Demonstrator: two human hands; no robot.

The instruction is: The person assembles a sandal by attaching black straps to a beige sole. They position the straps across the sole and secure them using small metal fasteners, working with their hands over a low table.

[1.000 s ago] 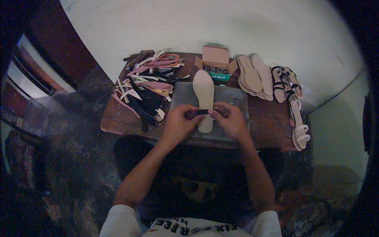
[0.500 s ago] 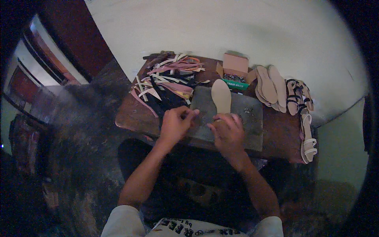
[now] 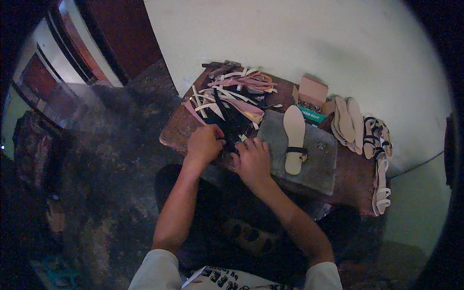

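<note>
A beige sandal sole [image 3: 295,126] with a black strap [image 3: 297,151] across its heel end lies on a grey slab [image 3: 321,166]. To its left, my left hand [image 3: 205,144] is at the near edge of a heap of cut straps [image 3: 229,104], over the black ones. Its fingers are curled together, and whatever they pinch is too dark to make out. My right hand [image 3: 253,162] reaches over the slab's left edge, thumb apart from the bent fingers. A small pale piece [image 3: 242,138] shows at its fingertips. Neither hand touches the sole.
An opened carton of small nails [image 3: 309,105] stands behind the slab, and loose nails [image 3: 321,145] lie on the slab. Bare soles [image 3: 348,118], black-strapped sandals [image 3: 370,137] and a white sandal [image 3: 382,193] line the wooden table's [image 3: 181,133] right side. A pale wall rises behind.
My right hand has let go of the sole, which now rests on the slab with its black strap showing. That hand has moved left, close to my left hand at the straps. The view has shifted.
</note>
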